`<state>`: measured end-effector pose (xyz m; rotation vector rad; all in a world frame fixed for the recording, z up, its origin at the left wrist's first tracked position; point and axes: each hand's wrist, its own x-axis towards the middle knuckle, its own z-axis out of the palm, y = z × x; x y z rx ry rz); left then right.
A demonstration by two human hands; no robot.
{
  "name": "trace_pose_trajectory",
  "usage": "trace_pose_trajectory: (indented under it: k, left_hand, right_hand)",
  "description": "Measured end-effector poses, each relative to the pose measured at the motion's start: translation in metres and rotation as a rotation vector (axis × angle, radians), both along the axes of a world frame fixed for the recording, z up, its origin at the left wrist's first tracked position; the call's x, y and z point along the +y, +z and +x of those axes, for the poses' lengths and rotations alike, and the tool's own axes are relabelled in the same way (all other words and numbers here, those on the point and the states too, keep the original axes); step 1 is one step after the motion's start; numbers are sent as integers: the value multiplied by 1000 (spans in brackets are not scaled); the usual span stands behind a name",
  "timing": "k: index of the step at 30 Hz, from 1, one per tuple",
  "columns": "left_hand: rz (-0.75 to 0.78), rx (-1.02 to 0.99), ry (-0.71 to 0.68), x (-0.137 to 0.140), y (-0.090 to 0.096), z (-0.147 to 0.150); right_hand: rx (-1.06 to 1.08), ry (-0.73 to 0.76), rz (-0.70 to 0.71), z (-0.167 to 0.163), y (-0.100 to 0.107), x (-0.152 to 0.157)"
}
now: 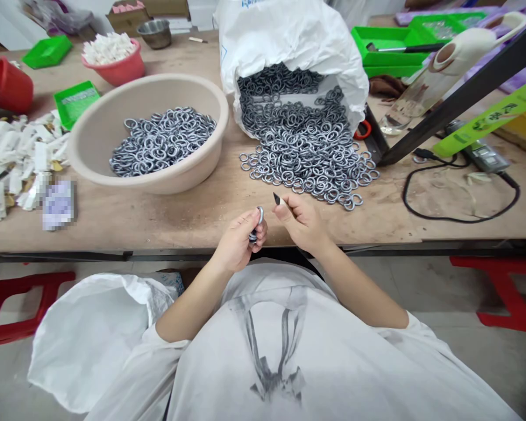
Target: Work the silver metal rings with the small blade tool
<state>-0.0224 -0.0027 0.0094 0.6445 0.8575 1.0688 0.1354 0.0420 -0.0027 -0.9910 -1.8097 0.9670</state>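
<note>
Close to the table's front edge, my left hand (240, 238) is closed around a few grey metal rings (260, 215); one stands up between thumb and forefinger, others show under the fingers. My right hand (304, 222), just to its right and apart from it, grips a small tool with a dark pointed tip (276, 199) and a pale shaft, mostly hidden by the fingers. Beyond the hands, a heap of like rings (307, 158) spills from a white sack (289, 35) lying on its side. More rings (166, 140) lie in a wide beige basin (83, 149) at the left.
White pieces (13, 155) are piled at the far left, near a red bowl (118, 71) and green trays (47, 51). At right are a slanted black bar (460, 96), a clear bottle (425, 88) and a looped black cable (460, 219). An open white bag (92, 333) stands below the table.
</note>
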Motion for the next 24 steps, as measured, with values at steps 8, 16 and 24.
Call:
trace_pose_trajectory:
  k: [8,16,24]
  left_hand:
    - [14,12,20,-4,-1,-2]
    - [46,-34,-89,3,-10,-13]
    - [60,-51,-211,-6,-7,-17]
  right_hand:
    - [-256,182,225,7,19,-15]
    - [-218,170,119,-2,11,-11]
    - [-776,-409,40,15,6,35]
